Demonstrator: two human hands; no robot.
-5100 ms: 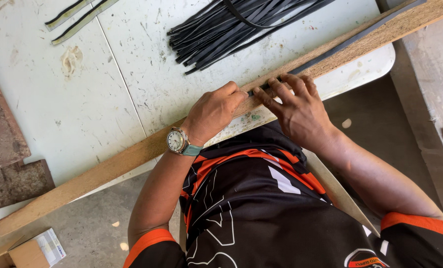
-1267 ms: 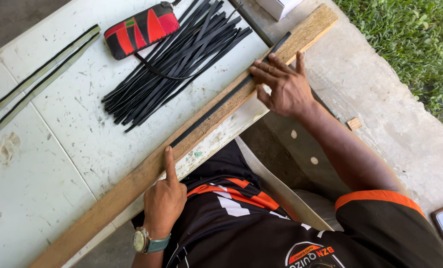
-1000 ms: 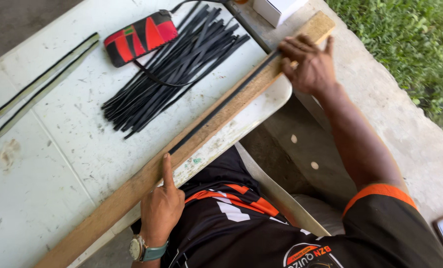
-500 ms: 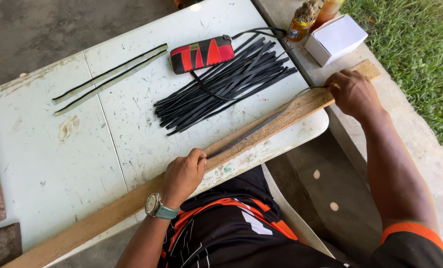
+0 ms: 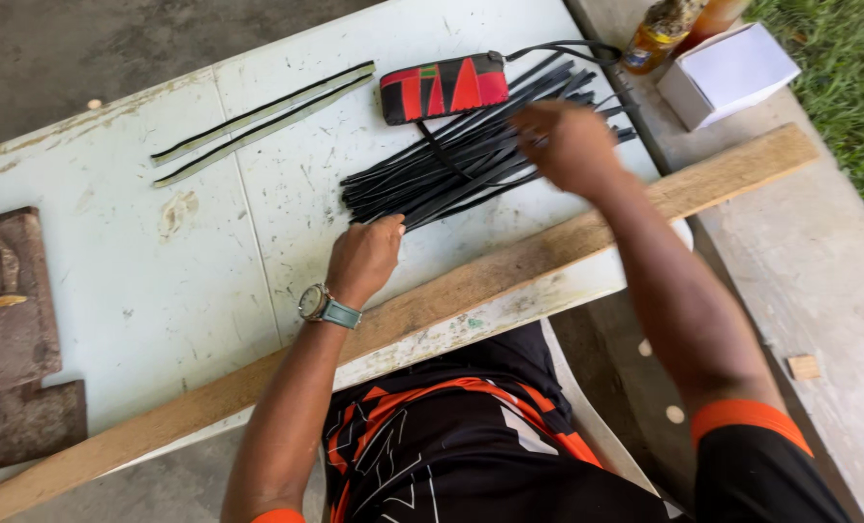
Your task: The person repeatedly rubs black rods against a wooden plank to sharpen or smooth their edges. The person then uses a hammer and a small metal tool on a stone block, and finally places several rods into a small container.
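A bundle of long black strips [image 5: 471, 165] lies on the white table [image 5: 112, 291], fanned out toward me. My left hand [image 5: 364, 257], with a watch on the wrist, rests on the table, and its curled fingers pinch the near end of a black strip at the bundle's edge. My right hand [image 5: 568, 145] hovers over the far part of the bundle and is blurred by motion, so its grip is unclear. A long wooden plank [image 5: 509, 276] lies bare along the table's near edge, just below both hands.
A red and black pouch [image 5: 442, 87] lies behind the bundle. Two loose strips [image 5: 258, 121] lie at the back left. Rusty metal pieces [image 5: 6, 310] sit at the left edge. Bottles [image 5: 660, 29] and a white box [image 5: 727, 73] stand on the concrete at right.
Both hands have left the plank and moved up to the black bundle. The black strip that lay along the plank is gone from it.
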